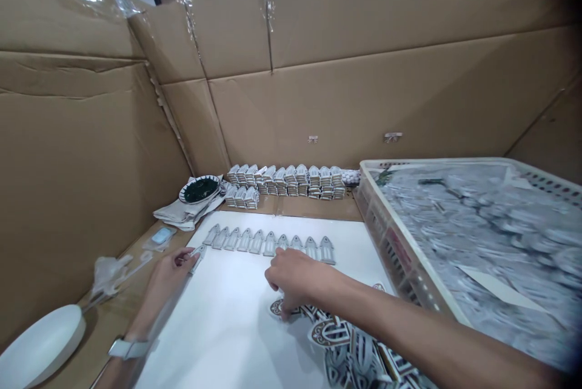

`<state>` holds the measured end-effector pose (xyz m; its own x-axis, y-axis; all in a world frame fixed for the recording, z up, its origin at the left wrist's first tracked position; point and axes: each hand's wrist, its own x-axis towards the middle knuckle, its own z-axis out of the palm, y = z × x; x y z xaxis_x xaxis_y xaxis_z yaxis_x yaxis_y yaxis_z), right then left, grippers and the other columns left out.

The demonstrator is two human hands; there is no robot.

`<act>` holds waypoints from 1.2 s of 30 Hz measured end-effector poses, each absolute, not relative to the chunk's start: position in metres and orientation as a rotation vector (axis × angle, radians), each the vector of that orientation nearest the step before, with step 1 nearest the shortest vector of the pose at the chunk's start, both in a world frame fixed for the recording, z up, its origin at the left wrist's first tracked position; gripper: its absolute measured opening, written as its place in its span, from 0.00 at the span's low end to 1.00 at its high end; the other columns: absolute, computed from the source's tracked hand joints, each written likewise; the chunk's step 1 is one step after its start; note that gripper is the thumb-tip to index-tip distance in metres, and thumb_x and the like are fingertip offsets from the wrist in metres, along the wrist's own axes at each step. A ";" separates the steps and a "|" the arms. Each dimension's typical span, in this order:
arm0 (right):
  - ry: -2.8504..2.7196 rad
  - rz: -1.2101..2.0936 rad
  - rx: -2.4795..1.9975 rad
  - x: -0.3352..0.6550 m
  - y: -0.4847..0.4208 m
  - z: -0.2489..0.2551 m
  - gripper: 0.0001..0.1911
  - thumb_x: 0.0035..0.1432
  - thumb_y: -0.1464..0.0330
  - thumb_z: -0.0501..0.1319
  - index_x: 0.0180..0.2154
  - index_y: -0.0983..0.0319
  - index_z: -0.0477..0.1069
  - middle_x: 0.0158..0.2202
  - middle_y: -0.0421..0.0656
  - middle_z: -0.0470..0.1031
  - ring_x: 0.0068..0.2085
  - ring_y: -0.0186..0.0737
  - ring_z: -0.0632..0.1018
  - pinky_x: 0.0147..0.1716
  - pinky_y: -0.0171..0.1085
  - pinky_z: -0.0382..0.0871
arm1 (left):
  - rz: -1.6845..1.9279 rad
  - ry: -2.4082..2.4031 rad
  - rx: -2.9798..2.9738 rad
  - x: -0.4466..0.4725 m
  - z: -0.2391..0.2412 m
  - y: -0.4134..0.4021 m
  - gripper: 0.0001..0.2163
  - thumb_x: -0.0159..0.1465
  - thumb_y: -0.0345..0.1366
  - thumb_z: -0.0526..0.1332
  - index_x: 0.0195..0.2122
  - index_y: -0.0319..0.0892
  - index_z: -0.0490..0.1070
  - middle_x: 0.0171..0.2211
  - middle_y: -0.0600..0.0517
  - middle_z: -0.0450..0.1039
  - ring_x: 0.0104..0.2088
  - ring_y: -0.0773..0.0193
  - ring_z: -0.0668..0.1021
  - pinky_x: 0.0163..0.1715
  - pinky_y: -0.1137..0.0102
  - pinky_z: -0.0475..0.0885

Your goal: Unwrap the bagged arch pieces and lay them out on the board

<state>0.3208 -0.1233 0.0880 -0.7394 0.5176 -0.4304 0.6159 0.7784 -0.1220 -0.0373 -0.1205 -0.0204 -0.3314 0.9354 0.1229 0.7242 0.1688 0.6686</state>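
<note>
My left hand (170, 268) pinches one small grey arch-shaped piece (198, 254) at the left edge of the white sheet (227, 322). A row of several like pieces (270, 242) lies across the sheet's far part. My right hand (297, 280) rests with curled fingers on a heap of patterned arch-shaped cut-outs (345, 340) at the sheet's near right; what its fingertips hold, if anything, is hidden. A white watch (127, 348) is on my left wrist.
Stacks of the grey pieces (286, 181) stand against the cardboard back wall. A white plastic crate (477, 243) full of grey pieces fills the right. A dark dish on folded cloths (199, 190), a small blue item (162, 236) and a white round lid (39, 346) lie left.
</note>
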 end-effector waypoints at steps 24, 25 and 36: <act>2.556 -1.128 1.466 0.313 -0.127 0.040 0.27 0.51 0.58 0.71 0.53 0.56 0.77 0.42 0.44 0.85 0.49 0.51 0.82 0.35 0.37 0.68 | 1.011 1.688 1.983 0.140 0.000 -0.254 0.12 0.67 0.48 0.68 0.41 0.46 0.71 0.35 0.52 0.75 0.31 0.63 0.79 0.31 0.70 0.78; 2.538 -1.199 1.527 0.311 -0.128 0.041 0.28 0.50 0.60 0.70 0.54 0.56 0.76 0.42 0.43 0.85 0.48 0.49 0.82 0.35 0.36 0.68 | 1.072 1.688 2.019 0.146 -0.001 -0.257 0.12 0.67 0.46 0.69 0.42 0.46 0.70 0.36 0.52 0.74 0.31 0.63 0.79 0.31 0.70 0.78; 2.435 -1.495 1.723 0.304 -0.135 0.051 0.05 0.48 0.66 0.66 0.28 0.58 0.81 0.22 0.38 0.81 0.32 0.39 0.82 0.27 0.32 0.65 | 1.016 1.419 2.487 0.125 0.005 -0.258 0.20 0.74 0.30 0.60 0.65 0.50 0.69 0.48 0.48 0.75 0.44 0.65 0.85 0.43 0.76 0.79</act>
